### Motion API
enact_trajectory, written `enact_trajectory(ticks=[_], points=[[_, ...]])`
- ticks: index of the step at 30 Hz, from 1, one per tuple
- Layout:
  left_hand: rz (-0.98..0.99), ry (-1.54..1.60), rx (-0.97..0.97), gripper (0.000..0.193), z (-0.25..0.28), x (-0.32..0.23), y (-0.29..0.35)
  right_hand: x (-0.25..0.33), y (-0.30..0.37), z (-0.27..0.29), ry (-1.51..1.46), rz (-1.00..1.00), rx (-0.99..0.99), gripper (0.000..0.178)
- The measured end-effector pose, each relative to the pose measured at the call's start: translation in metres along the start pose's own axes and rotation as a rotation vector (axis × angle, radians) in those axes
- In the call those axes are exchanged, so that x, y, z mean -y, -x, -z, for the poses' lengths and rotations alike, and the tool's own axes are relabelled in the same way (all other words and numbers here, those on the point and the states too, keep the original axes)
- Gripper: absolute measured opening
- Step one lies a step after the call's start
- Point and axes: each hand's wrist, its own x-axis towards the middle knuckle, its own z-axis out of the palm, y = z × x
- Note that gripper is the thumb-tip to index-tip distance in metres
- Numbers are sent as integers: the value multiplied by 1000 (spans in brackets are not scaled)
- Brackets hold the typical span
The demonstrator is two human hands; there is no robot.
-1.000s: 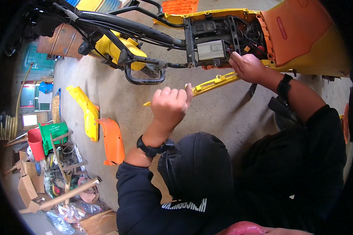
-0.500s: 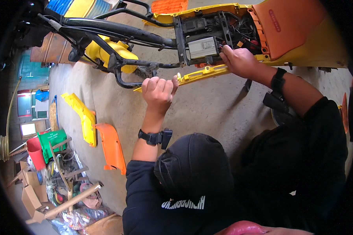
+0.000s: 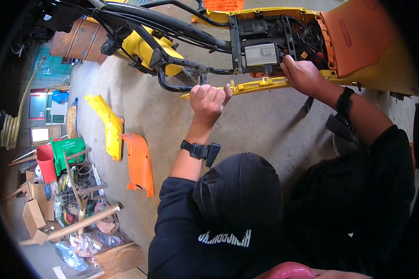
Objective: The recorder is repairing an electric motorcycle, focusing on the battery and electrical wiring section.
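Observation:
My left hand (image 3: 209,103) is closed around the front end of a narrow yellow side panel (image 3: 260,84), its thumb pointing up, just below the bent black frame tube (image 3: 172,86). My right hand (image 3: 305,76) is closed, its fingertips pinched at the right end of a silver control box (image 3: 261,54); what they hold, if anything, is hidden. The box sits in the open bay of a scooter body, beside dark wiring (image 3: 309,39). An orange body cover (image 3: 368,37) adjoins the bay on the right.
On the concrete floor lie a loose yellow panel (image 3: 108,125) and an orange panel (image 3: 138,162). Further left are a green bin (image 3: 69,153), a red bucket (image 3: 45,162), cardboard boxes and a long tube (image 3: 86,222). A rusty drum (image 3: 77,41) stands behind.
The whole view has shifted, so the scooter and floor objects appear further right and slightly higher. Both hands keep their places on the scooter.

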Motion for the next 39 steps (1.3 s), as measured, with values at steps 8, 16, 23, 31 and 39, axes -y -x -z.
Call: enact_trajectory(ticks=[8,16,23,31,39], points=[[9,271,154,23,-34,-18,34,-11,4,-2,93,59,113,22],[82,149,329,26,-24,-35,22,0,3,-3,17,25,36,23],[221,111,481,57,-43,-50,9,-5,5,-4,12,74,-79,24],[318,245,597,50,-64,-47,19,-9,6,-8,56,110,-147,21],[298,243,439,49,-69,-46,12,4,20,-3,194,341,-246,13]])
